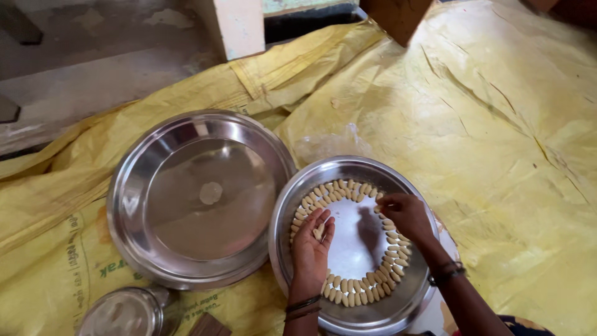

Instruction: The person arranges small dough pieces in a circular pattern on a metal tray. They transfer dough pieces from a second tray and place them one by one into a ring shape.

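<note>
Holding 1 dough piece [318, 233], L hand [311, 246] fingers; R hand [405, 214] pinching another; 2 steel plates [130, 205].

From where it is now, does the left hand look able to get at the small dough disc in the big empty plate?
Probably yes. The left hand rests in the smaller plate, the dough disc lies uncovered in the adjoining large plate, and nothing stands between them.

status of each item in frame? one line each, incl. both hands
right plate: holds a ring of small pale dough pieces, centre bare
dough pieces: laid side by side in a ring, gap at lower left
left plate: holds one flat dough disc
left hand: palm up, cradling dough pieces
right hand: fingertips on the ring
small steel vessel: upright, lidded
</note>
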